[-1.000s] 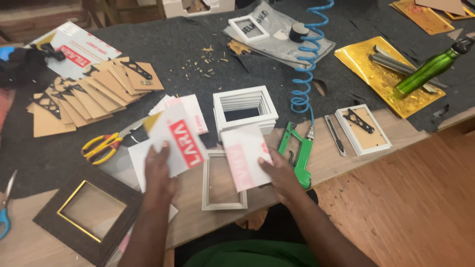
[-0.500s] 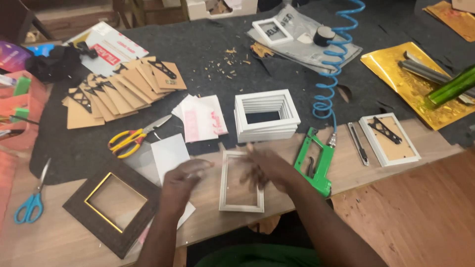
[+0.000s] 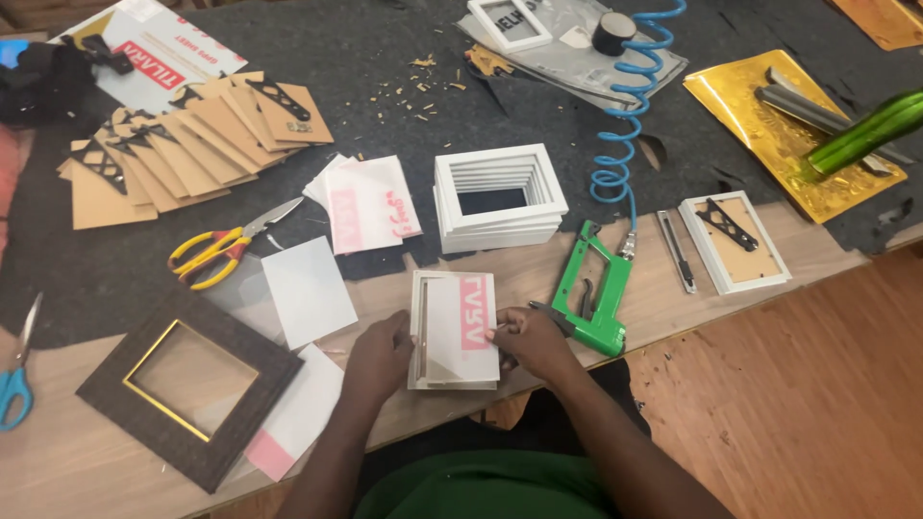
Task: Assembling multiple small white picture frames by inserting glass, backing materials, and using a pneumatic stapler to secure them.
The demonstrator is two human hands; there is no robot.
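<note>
While we look low in the middle, our left hand (image 3: 380,358) and right hand (image 3: 528,341) grip a small white wooden frame (image 3: 453,330) with white card in it.

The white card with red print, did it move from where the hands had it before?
Yes. The white card was held up beside the small white frame, nearer the stack of white frames. Now it lies on the small frame, between both hands.
</note>
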